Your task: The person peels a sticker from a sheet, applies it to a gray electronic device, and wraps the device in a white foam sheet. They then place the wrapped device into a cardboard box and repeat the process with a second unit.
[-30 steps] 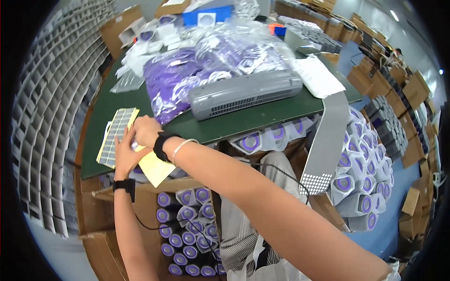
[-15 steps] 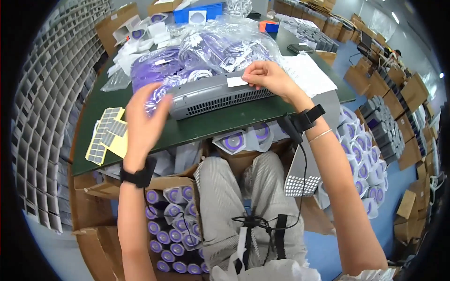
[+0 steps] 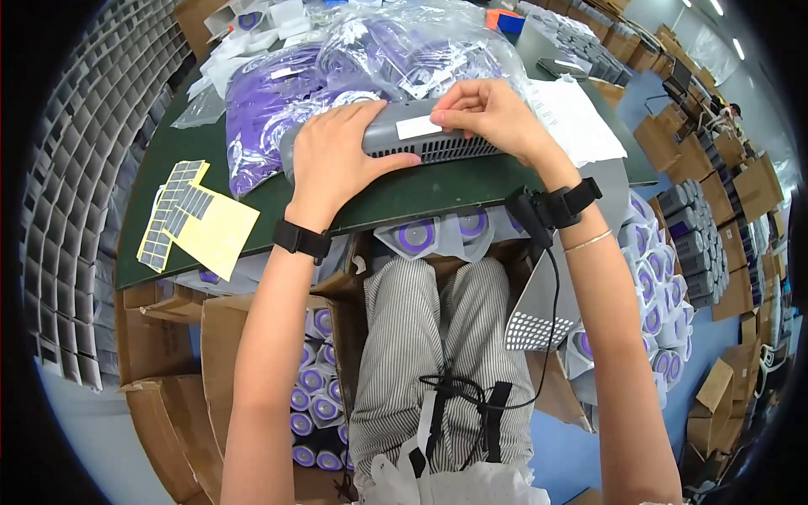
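Note:
A long grey plastic housing (image 3: 459, 151) with a slotted grille lies on the dark green table (image 3: 286, 198) in front of me. My left hand (image 3: 332, 160) grips its left part, fingers over the top and thumb stretched along the grille side. With thumb and fingertips, my right hand (image 3: 492, 122) pinches the right end of a white label (image 3: 414, 127). That label lies against the upper face of the housing; whether it is stuck down I cannot tell. Left of the housing are grey-celled sticker sheets (image 3: 178, 202) and a yellow backing sheet (image 3: 220, 236).
Clear bags with purple parts (image 3: 269, 93) fill the table behind the housing. White papers (image 3: 581, 126) lie at the right. Below, an open carton (image 3: 223, 337) and a pile at right hold white-wrapped, purple-ringed cylinders (image 3: 648, 295). A black cable (image 3: 551, 337) hangs from my right wrist strap.
My left hand has moved right from beside the housing's left end onto it. My right hand still pinches the label's end. The whole view has shifted slightly.

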